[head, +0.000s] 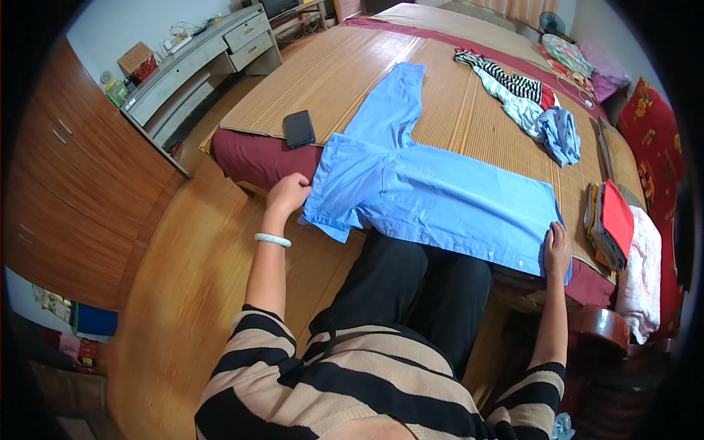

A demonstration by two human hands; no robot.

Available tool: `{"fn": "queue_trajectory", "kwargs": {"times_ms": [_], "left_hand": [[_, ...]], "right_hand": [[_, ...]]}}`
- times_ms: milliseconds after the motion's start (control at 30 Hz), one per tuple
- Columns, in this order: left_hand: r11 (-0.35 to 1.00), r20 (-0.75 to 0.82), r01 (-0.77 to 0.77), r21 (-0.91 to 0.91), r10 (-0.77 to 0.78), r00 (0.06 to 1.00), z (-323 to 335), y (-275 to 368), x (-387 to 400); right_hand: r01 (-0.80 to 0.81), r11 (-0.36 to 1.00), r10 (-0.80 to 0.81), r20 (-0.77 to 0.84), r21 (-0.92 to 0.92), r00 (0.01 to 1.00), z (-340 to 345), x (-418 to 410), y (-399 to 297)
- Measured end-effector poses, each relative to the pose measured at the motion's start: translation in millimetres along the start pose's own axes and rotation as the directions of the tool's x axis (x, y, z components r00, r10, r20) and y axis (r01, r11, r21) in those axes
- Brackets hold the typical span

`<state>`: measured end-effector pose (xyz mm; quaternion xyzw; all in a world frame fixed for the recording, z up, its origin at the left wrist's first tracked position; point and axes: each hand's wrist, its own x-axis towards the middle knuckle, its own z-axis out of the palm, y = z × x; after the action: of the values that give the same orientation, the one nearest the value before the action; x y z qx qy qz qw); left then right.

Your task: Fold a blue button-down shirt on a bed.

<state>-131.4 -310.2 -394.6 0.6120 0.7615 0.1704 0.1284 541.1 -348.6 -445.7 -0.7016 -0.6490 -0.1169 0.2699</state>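
Note:
A light blue button-up shirt (451,190) lies on the near edge of the bed, folded lengthwise, with one sleeve (388,104) stretched away over the woven mat. Its collar end is at the left and its hem at the right; a few buttons show along the near edge. My left hand (290,192) is at the collar end, fingertips bent against the cloth; whether they pinch it is unclear. At the hem, my right hand (557,250) rests with its fingers on the cloth's corner, and its thumb is hidden. Part of the collar hangs over the bed's edge.
A black smartphone (298,129) lies left of the sleeve. Crumpled clothes (517,99) are farther back on the mat (467,110). At the right stand a stack of folded clothes (609,223) and a rolled pale cloth (641,275). A desk (192,60) and wooden cabinet (82,165) are at the left.

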Motion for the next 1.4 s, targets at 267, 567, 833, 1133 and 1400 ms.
{"fn": "queue_trajectory", "kwargs": {"times_ms": [267,567,833,1133,1400], "left_hand": [[0.968,-0.209,-0.184,-0.171,0.147,0.967,3,60,86],[0.999,0.195,-0.002,-0.033,0.008,0.981,32,77,212],[0.986,0.237,-0.164,0.014,0.156,0.959,44,119,237],[0.986,-0.119,-0.111,0.121,0.126,0.985,52,126,222],[0.954,0.075,-0.18,0.24,0.167,0.983,38,140,217]], "right_hand": [[-0.038,0.999,0.038,0.004,0.025,0.999,-4,0,-3],[-0.057,0.998,0.057,0.004,0.001,0.998,-1,2,-7],[-0.036,0.999,0.036,-0.006,-0.014,0.999,-5,4,-7],[-0.053,0.999,0.052,0.022,0.01,0.998,-1,7,-13],[-0.078,0.997,0.078,0.03,0.0,0.997,-2,7,-12]]}}
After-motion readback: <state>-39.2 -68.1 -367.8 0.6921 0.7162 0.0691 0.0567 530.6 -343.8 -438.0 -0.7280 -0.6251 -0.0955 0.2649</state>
